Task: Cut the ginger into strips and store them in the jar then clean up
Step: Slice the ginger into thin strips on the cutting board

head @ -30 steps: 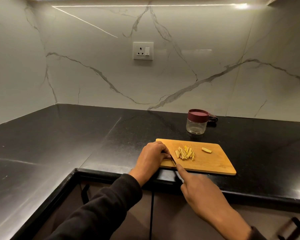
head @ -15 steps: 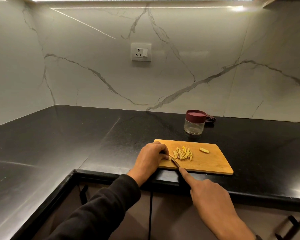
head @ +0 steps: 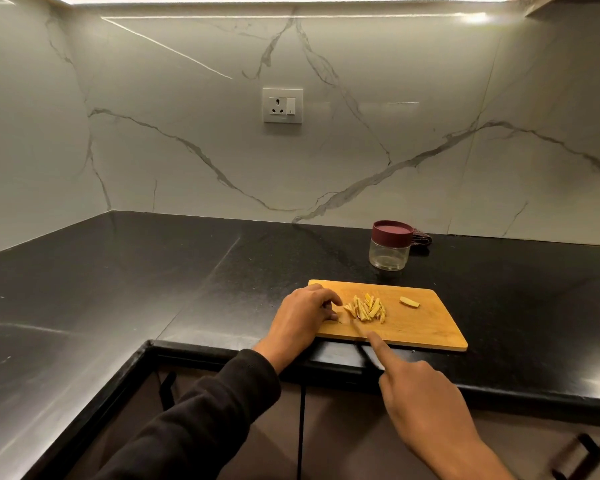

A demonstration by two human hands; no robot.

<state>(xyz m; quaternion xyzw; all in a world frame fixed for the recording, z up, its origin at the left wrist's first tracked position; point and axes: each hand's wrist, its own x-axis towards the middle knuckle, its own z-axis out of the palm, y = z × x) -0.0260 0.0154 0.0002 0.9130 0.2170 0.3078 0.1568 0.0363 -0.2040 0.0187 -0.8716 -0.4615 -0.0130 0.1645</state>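
Ginger strips (head: pixel 366 309), pale yellow and thin, lie heaped near the middle of a flat rectangular wooden cutting board (head: pixel 426 325) on the glossy black stone counter (head: pixel 153 289); one thicker ginger piece (head: pixel 409 302) sits apart to their right. Beyond the board stands a small clear glass jar (head: pixel 390 249) with a maroon lid on. The left hand (head: pixel 303 318) rests curled on the board's left end, fingertips beside the strips; what it pinches cannot be told. The right hand (head: pixel 426 407) grasps a knife (head: pixel 361 332), index finger stretched along the blade's spine, tip among the strips.
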